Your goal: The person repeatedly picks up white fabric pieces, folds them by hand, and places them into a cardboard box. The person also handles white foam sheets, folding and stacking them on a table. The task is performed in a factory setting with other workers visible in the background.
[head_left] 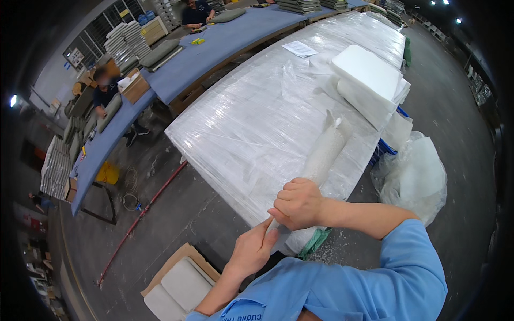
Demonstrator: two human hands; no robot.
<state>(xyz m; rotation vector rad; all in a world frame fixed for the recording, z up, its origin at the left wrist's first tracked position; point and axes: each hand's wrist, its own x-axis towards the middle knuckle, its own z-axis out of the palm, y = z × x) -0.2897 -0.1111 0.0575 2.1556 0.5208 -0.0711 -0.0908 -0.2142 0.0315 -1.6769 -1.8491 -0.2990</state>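
A long white roll, with a soft, lightly textured surface, lies on a plastic-wrapped table. Its far end has a loose, ragged tip, and its near end narrows toward me. My right hand is closed around that narrow end in a fist. Just below it, nearer my body, my left hand is closed on the same end, thumb stretched along it. What lies inside the left palm is hidden. Beyond the roll sits a stack of white foam pads.
White pads lie on cardboard at the lower left. A clear bag of white material stands right of the table. Left, two people work at long blue tables with green-grey cushions. A red pole crosses the floor.
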